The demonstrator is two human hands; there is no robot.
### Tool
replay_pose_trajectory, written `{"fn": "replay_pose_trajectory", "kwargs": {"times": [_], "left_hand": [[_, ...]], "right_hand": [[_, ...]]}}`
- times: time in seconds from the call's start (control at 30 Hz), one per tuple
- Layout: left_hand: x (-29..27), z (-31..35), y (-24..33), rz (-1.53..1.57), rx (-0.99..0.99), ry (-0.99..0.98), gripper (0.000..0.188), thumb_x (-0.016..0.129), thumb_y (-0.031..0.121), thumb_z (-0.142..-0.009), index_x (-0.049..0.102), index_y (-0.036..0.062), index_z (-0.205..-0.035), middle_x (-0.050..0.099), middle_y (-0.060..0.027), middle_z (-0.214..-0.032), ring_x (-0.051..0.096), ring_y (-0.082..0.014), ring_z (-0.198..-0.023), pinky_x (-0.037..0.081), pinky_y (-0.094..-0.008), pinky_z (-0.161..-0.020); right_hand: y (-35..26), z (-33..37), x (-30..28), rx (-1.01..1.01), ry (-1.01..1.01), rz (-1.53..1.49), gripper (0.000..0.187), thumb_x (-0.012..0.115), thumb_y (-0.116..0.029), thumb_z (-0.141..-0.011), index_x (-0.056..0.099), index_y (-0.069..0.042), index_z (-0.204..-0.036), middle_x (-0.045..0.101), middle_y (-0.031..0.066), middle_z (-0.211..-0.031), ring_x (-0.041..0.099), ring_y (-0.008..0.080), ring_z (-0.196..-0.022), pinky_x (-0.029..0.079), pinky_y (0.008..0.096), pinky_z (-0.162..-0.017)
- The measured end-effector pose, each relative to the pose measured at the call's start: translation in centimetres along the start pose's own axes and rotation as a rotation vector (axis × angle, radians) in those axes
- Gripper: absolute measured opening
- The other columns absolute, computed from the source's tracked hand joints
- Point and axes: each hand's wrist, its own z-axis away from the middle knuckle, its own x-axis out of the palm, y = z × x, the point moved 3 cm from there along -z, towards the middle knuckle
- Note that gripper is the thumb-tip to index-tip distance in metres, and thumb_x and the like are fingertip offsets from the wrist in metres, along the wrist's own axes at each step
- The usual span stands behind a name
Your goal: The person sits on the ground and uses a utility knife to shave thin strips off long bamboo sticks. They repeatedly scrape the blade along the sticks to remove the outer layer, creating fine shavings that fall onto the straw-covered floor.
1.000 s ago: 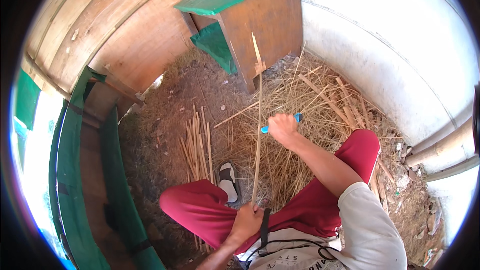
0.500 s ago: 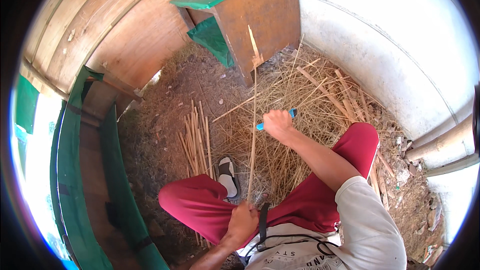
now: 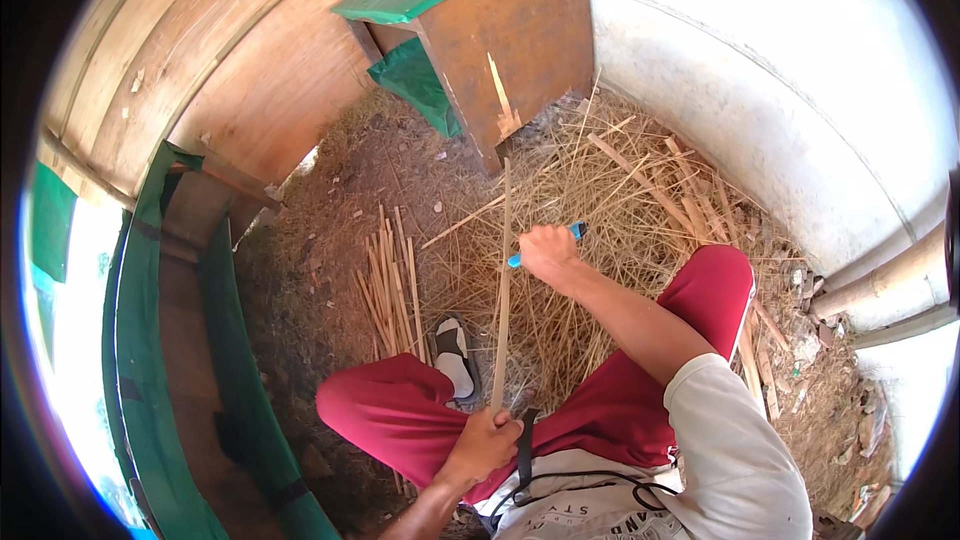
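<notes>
My left hand [image 3: 484, 442] is closed around the lower end of a long, pale bamboo strip [image 3: 502, 340], close to my lap. The strip points away from me, its far end near the foot of the wooden box. Farther up the strip, my right hand [image 3: 549, 252] grips a blue cutter [image 3: 577, 231], held crosswise. One blue end of the cutter lies against or just over the strip; its blade cannot be made out, and my fist hides its middle.
Bamboo strips [image 3: 391, 285] lie in a bundle left of my sandalled foot [image 3: 455, 355]. A heap of shavings [image 3: 590, 230] spreads ahead and right, with split pieces [image 3: 690, 202]. A green-topped wooden box [image 3: 510, 40] stands ahead; a green-edged trough [image 3: 230, 340] runs along the left.
The bamboo strip has turned and shows a broader face. My right hand and the cutter have shifted slightly left and down. My left hand stays near my lap, still gripping the strip.
</notes>
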Motion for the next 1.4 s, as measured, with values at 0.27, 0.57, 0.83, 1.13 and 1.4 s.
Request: {"fn": "replay_pose_trajectory", "kwargs": {"times": [0.27,0.57,0.83,1.13,1.4], "left_hand": [[-0.6,0.2,-2.3,-0.645,0.466,0.434,0.025,0.066,0.015,-0.089,0.046,0.0043,-0.081,0.054,-0.0065,-0.064,0.05,-0.0162,-0.047,0.04,-0.0336,-0.043],[-4.5,3.0,2.4,0.175,-0.135,-0.148,0.04,0.064,0.006,-0.095,0.029,0.0167,-0.078,0.035,0.008,-0.056,0.033,-0.002,-0.042,0.017,-0.0235,-0.034],[-9.6,3.9,4.8,-0.379,0.103,0.183,0.032,0.075,0.029,-0.091,0.06,0.0016,-0.093,0.054,0.0015,-0.063,0.048,-0.0045,-0.051,0.035,-0.0231,-0.042],[-15.9,6.2,9.5,-0.443,0.275,0.244,0.022,0.079,0.013,-0.086,0.071,0.0003,-0.102,0.061,0.0021,-0.066,0.046,-0.0021,-0.052,0.033,-0.023,-0.045],[-19.3,7.1,14.6,-0.679,0.37,0.194,0.031,0.085,0.017,-0.077,0.075,0.0008,-0.102,0.071,-0.0025,-0.072,0.052,-0.0053,-0.057,0.04,-0.025,-0.051]], "right_hand": [[-0.9,0.1,-1.5,-0.024,0.0,-0.007,0.012,0.065,-0.012,-0.076,0.074,-0.005,-0.072,0.07,0.0152,-0.072,0.071,0.0295,-0.067,0.055,0.0384,-0.054],[-1.0,1.4,-7.9,-0.016,-0.3,-0.07,0.012,0.067,-0.006,-0.073,0.071,0.001,-0.082,0.068,0.0159,-0.078,0.069,0.0285,-0.073,0.057,0.0395,-0.063],[0.1,2.0,-10.6,-0.015,-0.524,0.022,0.017,0.064,-0.01,-0.074,0.073,0.0,-0.085,0.071,0.0138,-0.083,0.071,0.027,-0.075,0.056,0.0381,-0.067],[0.7,1.8,-11.9,-0.112,-0.738,-0.152,0.035,0.078,-0.035,-0.077,0.071,-0.002,-0.087,0.063,0.0113,-0.075,0.061,0.0253,-0.07,0.046,0.0427,-0.063],[0.6,1.6,-10.9,-0.258,-0.85,-0.29,0.041,0.08,-0.043,-0.074,0.064,-0.005,-0.073,0.05,0.0043,-0.063,0.048,0.0201,-0.057,0.034,0.0378,-0.052]]}}
